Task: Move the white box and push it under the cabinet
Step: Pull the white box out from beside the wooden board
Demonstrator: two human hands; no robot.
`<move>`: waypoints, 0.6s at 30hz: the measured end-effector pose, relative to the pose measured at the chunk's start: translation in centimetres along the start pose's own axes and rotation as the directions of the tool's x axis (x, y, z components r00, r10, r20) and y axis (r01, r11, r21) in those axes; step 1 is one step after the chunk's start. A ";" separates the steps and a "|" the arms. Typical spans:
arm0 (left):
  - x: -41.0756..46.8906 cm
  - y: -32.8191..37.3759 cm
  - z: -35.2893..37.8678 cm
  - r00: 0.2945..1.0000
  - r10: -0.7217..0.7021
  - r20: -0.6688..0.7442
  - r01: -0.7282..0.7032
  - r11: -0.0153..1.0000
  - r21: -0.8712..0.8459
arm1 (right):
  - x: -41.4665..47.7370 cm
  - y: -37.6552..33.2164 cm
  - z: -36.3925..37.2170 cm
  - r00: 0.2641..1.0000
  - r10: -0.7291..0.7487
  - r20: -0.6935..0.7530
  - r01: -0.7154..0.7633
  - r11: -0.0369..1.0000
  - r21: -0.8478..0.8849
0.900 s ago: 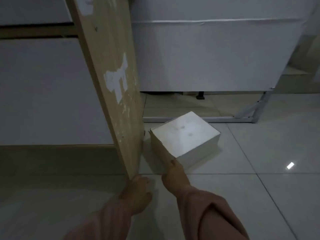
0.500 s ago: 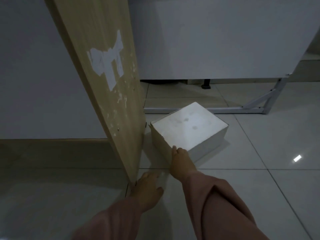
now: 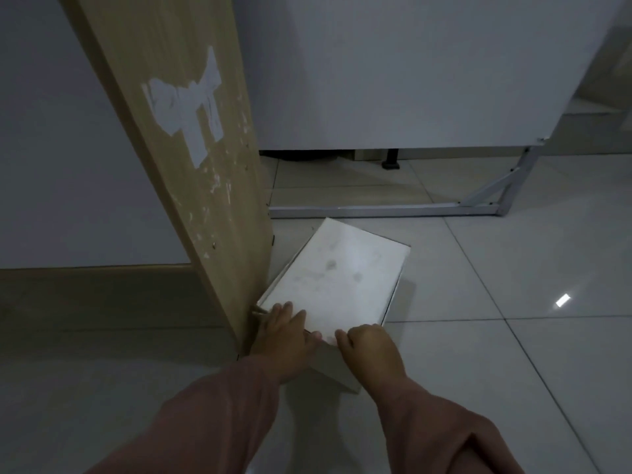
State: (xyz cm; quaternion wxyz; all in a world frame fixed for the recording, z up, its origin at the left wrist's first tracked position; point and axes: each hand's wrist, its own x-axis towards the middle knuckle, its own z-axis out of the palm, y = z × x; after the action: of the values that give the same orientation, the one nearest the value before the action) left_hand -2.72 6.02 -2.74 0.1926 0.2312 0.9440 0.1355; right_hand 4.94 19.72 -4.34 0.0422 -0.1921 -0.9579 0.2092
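Observation:
The white box [image 3: 337, 275] sits on the tiled floor beside the wooden side panel [image 3: 178, 131], its near end toward me and its far corner close to the metal base rail. My left hand [image 3: 285, 333] grips the box's near left corner, fingers on the lid. My right hand [image 3: 369, 350] holds the near right edge, fingers curled over the lid. The white cabinet [image 3: 393, 70] stands behind, with a dark gap [image 3: 342, 176] under it above the floor.
A metal frame rail [image 3: 376, 211] with a diagonal brace [image 3: 492, 189] runs along the floor in front of the cabinet gap. A black foot [image 3: 391, 162] stands under the cabinet. Light tiled floor [image 3: 513, 302] spreads to the right.
My left hand moved from the floor by the panel onto the box's near corner. The box has turned, its long side now pointing toward the cabinet. The view came closer.

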 end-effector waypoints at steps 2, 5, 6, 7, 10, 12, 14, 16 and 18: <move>-0.1 -0.2 0.0 1.000 0.005 0.016 -0.006 0.997 0.080 | -0.6 -0.1 0.5 0.993 0.042 -0.108 -0.040 0.999 0.019; -0.3 -0.3 0.2 1.000 0.030 -0.006 -0.028 0.983 0.180 | -1.2 -1.3 1.4 0.959 0.236 -0.156 -0.203 0.958 0.203; -0.3 -0.2 0.2 0.999 0.031 -0.007 -0.029 0.979 0.200 | -1.3 -1.6 1.3 0.942 0.324 -0.088 -0.278 0.900 0.336; -0.3 -0.2 0.2 1.000 0.025 -0.003 -0.024 0.977 0.212 | -1.1 -1.6 1.3 0.920 0.391 0.005 -0.349 0.815 0.463; -0.5 0.0 0.1 1.000 0.002 0.007 -0.003 0.966 0.259 | -1.1 -0.4 0.8 0.911 0.389 0.139 -0.403 0.759 0.511; -1.1 -0.1 0.2 0.999 0.043 -0.005 -0.039 0.942 0.332 | -1.2 0.9 0.2 0.932 0.329 0.154 -0.363 0.832 0.420; -1.7 -0.2 0.2 0.989 0.139 -0.051 -0.112 0.926 0.361 | -0.8 2.1 -0.6 0.941 0.291 0.173 -0.335 0.874 0.351; -1.9 -0.7 0.0 0.972 0.184 -0.150 -0.151 0.967 0.205 | -0.5 2.5 -1.2 0.931 0.313 0.187 -0.363 0.847 0.388; -1.7 -1.4 -0.1 0.954 0.098 -0.282 -0.103 0.995 -0.002 | -0.5 2.2 -1.5 0.909 0.376 0.179 -0.414 0.764 0.496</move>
State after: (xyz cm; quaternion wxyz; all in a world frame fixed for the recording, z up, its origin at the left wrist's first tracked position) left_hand -1.88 3.94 -2.60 0.0513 0.2558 0.9476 0.1845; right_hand 6.39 21.99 -3.95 0.0146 -0.3633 -0.8030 0.4722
